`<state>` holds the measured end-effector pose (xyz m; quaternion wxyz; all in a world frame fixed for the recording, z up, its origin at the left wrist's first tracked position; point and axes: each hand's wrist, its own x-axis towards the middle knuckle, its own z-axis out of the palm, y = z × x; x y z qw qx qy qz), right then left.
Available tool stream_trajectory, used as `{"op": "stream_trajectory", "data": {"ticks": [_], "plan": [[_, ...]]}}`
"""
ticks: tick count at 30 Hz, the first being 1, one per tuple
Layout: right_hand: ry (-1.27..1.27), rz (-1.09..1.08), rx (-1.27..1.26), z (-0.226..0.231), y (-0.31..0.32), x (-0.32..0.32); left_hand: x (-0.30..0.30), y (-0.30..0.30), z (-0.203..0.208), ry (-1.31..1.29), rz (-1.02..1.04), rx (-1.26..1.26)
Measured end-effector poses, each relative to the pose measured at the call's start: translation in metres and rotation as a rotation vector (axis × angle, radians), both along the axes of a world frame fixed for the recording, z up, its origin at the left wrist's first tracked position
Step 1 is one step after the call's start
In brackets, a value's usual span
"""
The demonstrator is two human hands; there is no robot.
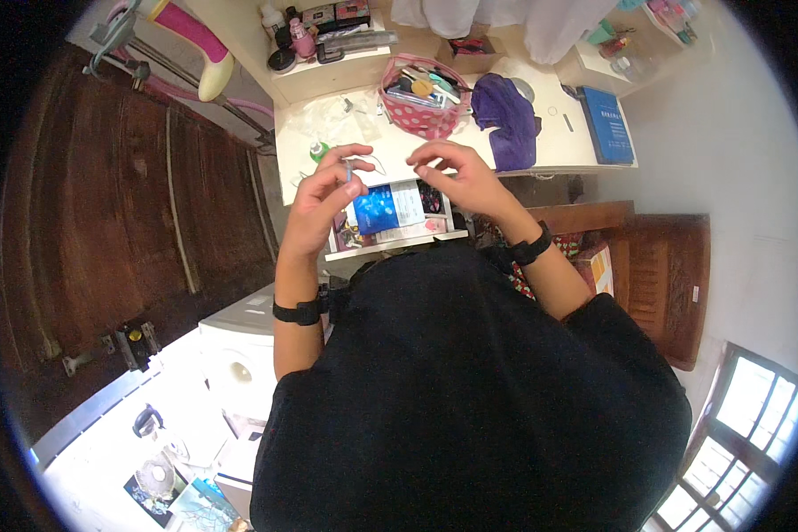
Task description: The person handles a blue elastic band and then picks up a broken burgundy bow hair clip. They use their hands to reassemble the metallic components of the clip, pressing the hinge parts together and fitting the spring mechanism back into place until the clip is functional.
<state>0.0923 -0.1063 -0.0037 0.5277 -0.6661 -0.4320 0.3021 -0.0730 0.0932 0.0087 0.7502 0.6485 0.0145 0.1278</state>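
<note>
Dark brown wood fills the far left of our view, a broad planked door, with a curved pink and cream object hanging near its upper corner. Next along, we see small bottles and dark cases on a white shelf, and below them a green bottle stands on the cream desk, just beyond our left hand. That hand is raised with a black band lower on the forearm; thumb and fingers pinch a thin bluish piece, held over the near edge of the desk.

Beneath and between our hands, a drawer stands pulled out, with a blue packet among its contents. Behind it on the desk sits a pink polka-dot pouch, its open top showing slim tools. Our right hand hangs over the drawer's right side, fingers bent toward the thumb; we cannot tell whether it grips anything. Beyond that hand lies a crumpled purple cloth. Farther right, we find a blue book at the desk's end and, lower down, a brown wooden chair.
</note>
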Motion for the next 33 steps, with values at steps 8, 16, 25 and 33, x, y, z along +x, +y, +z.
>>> {"op": "stream_trajectory", "data": {"ticks": [8, 16, 25, 33], "plan": [[-0.42, 0.111, 0.128, 0.026, 0.02, -0.027, 0.004, -0.004, -0.005, 0.454, -0.254, -0.06], [0.024, 0.212, 0.069, 0.003, 0.018, -0.026, -0.004, -0.001, -0.003, 0.378, -0.217, 0.264], [0.237, 0.252, -0.168, -0.006, 0.022, -0.033, -0.008, -0.002, -0.016, 0.312, -0.092, 0.189], [0.948, -0.001, -0.155, -0.007, 0.006, -0.029, -0.015, -0.003, -0.024, 0.394, 0.209, -0.45]]}}
